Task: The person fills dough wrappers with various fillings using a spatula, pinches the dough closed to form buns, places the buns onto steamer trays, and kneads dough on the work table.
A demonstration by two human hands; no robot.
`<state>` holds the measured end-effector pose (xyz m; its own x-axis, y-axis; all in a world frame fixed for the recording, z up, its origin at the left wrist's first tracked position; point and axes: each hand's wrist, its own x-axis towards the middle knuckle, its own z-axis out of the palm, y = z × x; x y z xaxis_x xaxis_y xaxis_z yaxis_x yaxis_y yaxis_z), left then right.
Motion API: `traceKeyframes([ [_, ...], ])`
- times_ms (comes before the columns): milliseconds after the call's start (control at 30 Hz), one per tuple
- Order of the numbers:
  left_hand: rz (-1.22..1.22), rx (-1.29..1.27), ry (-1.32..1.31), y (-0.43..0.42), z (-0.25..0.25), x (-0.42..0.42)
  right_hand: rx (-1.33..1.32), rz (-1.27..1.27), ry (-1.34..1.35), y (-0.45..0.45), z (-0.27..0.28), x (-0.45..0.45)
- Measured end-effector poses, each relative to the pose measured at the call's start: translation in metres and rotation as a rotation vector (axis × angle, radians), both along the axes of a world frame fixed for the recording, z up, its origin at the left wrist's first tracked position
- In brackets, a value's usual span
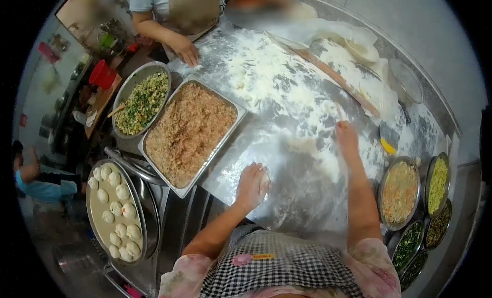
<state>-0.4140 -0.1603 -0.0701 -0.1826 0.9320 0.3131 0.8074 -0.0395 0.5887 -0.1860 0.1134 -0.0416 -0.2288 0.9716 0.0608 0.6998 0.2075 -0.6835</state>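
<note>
My left hand (251,186) is curled near the front edge of the steel table (292,182), around a pale piece of dough (264,182) that shows at its right side. Farther forward and to the right, my right hand (347,134) is on the floured part of the table with its fingers closed together; whatever may be under them is hidden. Left of my hands stands a rectangular metal tray (237,124) of minced filling. A long wooden rolling pin (335,77) lies beyond my right hand.
A bowl (117,124) of chopped greens and a round pan (92,216) of white buns stand left. A yellow-edged scraper (388,145) and several filling bowls, one orange-flecked (400,193), are right. A co-worker's hand (185,50) rests at the far left table edge.
</note>
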Motion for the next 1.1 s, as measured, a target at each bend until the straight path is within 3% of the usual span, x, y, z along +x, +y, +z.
traceKeyframes([
  [67,-0.028,-0.043,-0.004,0.0,0.002,-0.001,-0.176,0.097,-0.034,-0.008,0.015,-0.034],
  [267,-0.085,-0.113,-0.036,0.003,0.015,-0.005,-0.034,0.21,0.044,-0.011,0.01,-0.102],
  [367,-0.122,-0.078,-0.114,0.001,0.008,-0.008,-0.113,0.202,-0.052,0.014,0.009,-0.127],
  [600,-0.2,-0.032,-0.149,0.01,-0.017,-0.013,0.178,0.245,-0.215,0.092,-0.003,-0.182],
  [700,-0.204,-0.022,-0.195,0.005,-0.019,-0.017,0.075,0.178,-0.254,0.117,-0.002,-0.207],
  [833,-0.122,-0.192,-0.434,0.001,-0.049,0.001,-0.06,0.125,-0.221,0.109,0.013,-0.201],
  [867,-0.02,-0.052,-0.598,-0.001,-0.048,0.007,-0.142,0.049,-0.242,0.098,0.022,-0.197],
  [1000,-0.102,0.027,-0.407,-0.006,-0.024,-0.004,0.126,-0.069,-0.304,0.078,-0.008,-0.097],
  [1100,-0.229,0.014,-0.325,-0.007,-0.036,-0.007,-0.052,-0.184,-0.037,-0.003,0.06,-0.058],
])
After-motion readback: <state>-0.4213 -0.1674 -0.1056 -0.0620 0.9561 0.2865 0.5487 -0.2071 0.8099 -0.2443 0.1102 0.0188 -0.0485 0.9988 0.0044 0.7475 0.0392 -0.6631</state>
